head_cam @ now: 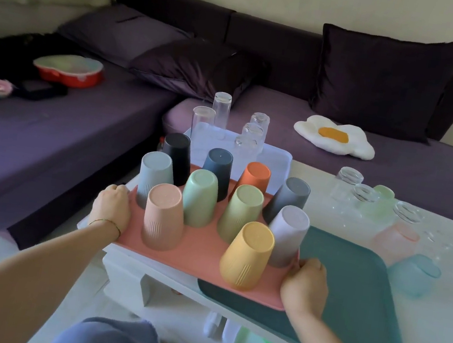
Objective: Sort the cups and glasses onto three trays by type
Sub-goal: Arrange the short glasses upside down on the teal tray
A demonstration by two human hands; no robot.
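A pink tray (193, 258) carries several upturned matte cups in mixed colours, among them a yellow cup (246, 256) and a peach cup (163, 217). My left hand (111, 206) grips the tray's left edge and my right hand (305, 284) grips its right front corner. The tray overlaps an empty teal tray (348, 294). Behind it, a pale blue tray (275, 156) holds several clear glasses (220, 109), upside down. On the table to the right stand clear ribbed glasses (346, 183) and frosted tinted cups, green (379, 203), pink (395, 241) and blue (413, 273).
The white low table (451, 296) has a lower shelf with items under it. A purple sofa (48, 125) wraps the left and back, with dark cushions, a fried-egg pillow (333, 137), a red container (69, 72) and a dark object. My knee (109, 339) is at the bottom.
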